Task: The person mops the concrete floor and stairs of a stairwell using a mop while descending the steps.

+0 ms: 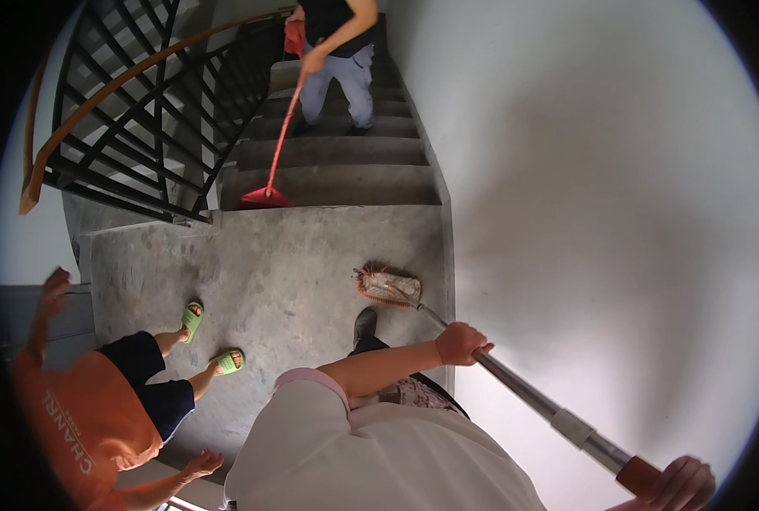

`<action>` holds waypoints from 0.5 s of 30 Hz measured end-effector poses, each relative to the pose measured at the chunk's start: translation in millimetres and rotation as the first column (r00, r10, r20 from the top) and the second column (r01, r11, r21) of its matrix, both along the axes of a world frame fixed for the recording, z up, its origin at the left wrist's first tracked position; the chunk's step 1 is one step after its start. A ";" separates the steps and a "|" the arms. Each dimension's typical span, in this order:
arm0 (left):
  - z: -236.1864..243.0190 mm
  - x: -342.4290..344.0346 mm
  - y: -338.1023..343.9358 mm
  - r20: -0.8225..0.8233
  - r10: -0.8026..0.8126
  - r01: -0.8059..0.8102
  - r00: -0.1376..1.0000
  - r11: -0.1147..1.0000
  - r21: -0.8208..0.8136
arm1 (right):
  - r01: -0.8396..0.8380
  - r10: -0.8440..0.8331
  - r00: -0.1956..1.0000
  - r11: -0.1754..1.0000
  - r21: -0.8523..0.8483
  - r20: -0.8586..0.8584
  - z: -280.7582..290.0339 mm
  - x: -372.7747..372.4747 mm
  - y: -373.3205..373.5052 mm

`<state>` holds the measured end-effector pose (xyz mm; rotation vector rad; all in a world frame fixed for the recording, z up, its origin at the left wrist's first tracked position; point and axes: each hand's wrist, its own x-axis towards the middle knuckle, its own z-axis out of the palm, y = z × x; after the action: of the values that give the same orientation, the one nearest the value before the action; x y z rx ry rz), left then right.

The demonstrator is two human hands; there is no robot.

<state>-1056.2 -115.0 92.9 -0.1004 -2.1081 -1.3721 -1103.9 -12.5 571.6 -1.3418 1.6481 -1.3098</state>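
The mop pole (522, 387) is smooth metal, the mop head (388, 286) shaggy cloth, the floor (286, 264) matt concrete.

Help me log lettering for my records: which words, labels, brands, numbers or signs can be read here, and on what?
Orange shirt at left: one larger line of pale capitals, legible but not copied here.
Same shirt: a smaller line beside it, too small to read surely.
No lettering shows on the mop.
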 end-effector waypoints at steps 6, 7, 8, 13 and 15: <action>-29.0 -56.0 -42.2 0.063 0.214 -0.209 0.975 0.975 -0.075 | -0.094 0.088 0.993 0.991 0.090 0.073 -25.9 -19.7 28.3; -35.0 -65.1 -61.4 0.108 0.265 -0.260 0.958 0.964 -0.059 | -0.121 0.121 0.993 0.989 -0.087 -0.007 -66.1 -29.7 23.3; -35.5 -91.2 -61.5 0.122 0.235 -0.237 0.964 0.972 -0.001 | 0.055 -0.068 0.993 0.990 -0.133 -0.092 -78.2 -9.9 18.1; -37.8 -112.2 -112.3 0.163 0.237 -0.242 0.958 0.970 0.008 | 0.298 -0.339 0.925 0.927 -0.228 -0.171 -117.1 -3.0 5.9; -20.1 -114.6 -119.3 0.125 0.229 -0.231 0.965 0.973 0.001 | 0.320 -0.371 0.904 0.917 -0.240 -0.212 -102.2 7.2 6.3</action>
<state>-1170.8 -234.3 72.8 0.2360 -2.1323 -1.2834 -1096.7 -6.2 469.4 -1.4246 2.0509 -1.5987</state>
